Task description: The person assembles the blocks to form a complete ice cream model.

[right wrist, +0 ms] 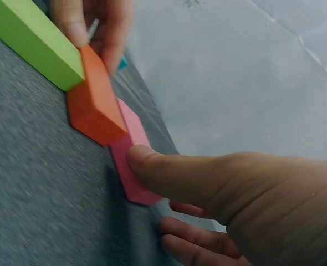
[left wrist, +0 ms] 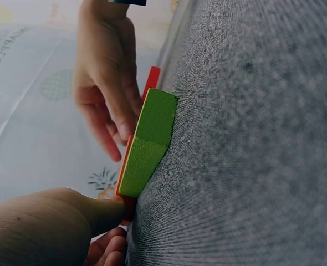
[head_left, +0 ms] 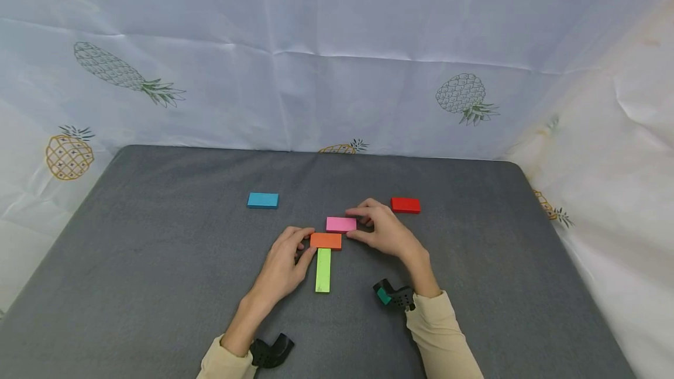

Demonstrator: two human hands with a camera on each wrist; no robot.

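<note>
An orange block [head_left: 325,241] lies crosswise against the far end of a lime green block [head_left: 323,274], which points toward me. My left hand [head_left: 283,265] pinches the orange block's left end between thumb and fingers. Just behind it, shifted a little to the right, lies a pink block [head_left: 340,224]. My right hand [head_left: 387,231] holds the pink block by its right end. In the right wrist view the thumb [right wrist: 147,158] presses on the side of the pink block [right wrist: 131,124], whose left part is hidden behind the orange block [right wrist: 94,105].
A blue block [head_left: 262,200] lies farther back on the left of the grey-covered table [head_left: 158,285]. Close behind my right hand is a red block [head_left: 405,205]. White cloth with pineapple prints hangs beyond the table. Each wrist wears a black camera mount [head_left: 272,351].
</note>
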